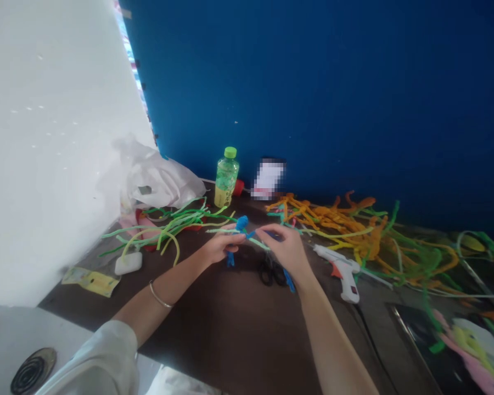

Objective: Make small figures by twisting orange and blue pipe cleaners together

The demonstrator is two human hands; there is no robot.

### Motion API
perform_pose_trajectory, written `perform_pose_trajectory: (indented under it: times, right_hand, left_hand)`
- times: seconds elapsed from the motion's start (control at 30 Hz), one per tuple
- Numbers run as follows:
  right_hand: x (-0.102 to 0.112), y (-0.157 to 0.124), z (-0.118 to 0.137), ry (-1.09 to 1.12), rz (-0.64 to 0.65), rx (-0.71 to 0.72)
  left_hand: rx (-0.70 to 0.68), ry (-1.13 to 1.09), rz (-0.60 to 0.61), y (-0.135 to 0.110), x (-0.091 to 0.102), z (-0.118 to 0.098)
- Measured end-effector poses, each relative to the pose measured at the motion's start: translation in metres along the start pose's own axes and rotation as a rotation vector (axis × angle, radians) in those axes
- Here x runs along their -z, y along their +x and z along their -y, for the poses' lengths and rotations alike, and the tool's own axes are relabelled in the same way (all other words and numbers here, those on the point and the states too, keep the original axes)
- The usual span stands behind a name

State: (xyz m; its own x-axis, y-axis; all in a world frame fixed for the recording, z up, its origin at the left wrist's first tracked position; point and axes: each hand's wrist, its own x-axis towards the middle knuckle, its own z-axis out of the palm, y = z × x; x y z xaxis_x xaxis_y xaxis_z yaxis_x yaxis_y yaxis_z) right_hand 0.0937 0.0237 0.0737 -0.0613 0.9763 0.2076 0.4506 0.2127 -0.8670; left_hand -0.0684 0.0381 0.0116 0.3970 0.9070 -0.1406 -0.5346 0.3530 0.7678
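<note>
My left hand [223, 244] is closed on a small blue pipe-cleaner figure [242, 223], pinching it between thumb and fingers. The figure's coiled round top stands above the fingers, and a blue length [230, 259] hangs below them. With thumb and forefinger my right hand [286, 247] pinches the blue strand that runs out to the right of the figure. A pale green pipe cleaner [259, 243] passes behind both hands. Black-handled scissors [267, 274] lie on the table under my right hand, and another blue pipe-cleaner piece [288, 281] shows beside its wrist.
Green pipe cleaners [189, 222] lie left, near a white case [128, 263] and a yellow packet [91, 281]. Behind stand a green-capped bottle [226, 181] and a phone [268, 178]. Right are orange pipe cleaners [337, 219] and a corded glue gun [346, 274]. A blue wall [313, 99] closes the back.
</note>
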Motion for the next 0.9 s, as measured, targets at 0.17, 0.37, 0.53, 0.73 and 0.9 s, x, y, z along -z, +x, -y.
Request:
perform_pose_trajectory:
  times: [0.17, 0.37, 0.53, 0.73, 0.9]
  right_hand:
    - [-0.002, 0.000, -0.001, 0.052, 0.052, -0.068]
    - [-0.008, -0.001, -0.004, 0.128, 0.114, -0.160]
    - [-0.014, 0.000, -0.010, 0.224, 0.185, -0.256]
    - [-0.024, -0.003, -0.013, 0.393, 0.250, -0.358]
    - [-0.033, -0.006, -0.015, 0.376, 0.292, -0.363]
  left_hand:
    - [0.029, -0.049, -0.018, 0.000, 0.002, 0.003]
    - [0.003, -0.096, -0.074, 0.002, 0.003, 0.006]
    - [-0.005, -0.140, -0.067, 0.003, 0.002, 0.006]
    - [-0.048, -0.106, -0.049, 0.004, 0.005, 0.006]
    - [-0.094, -0.023, -0.083, 0.006, 0.005, 0.008]
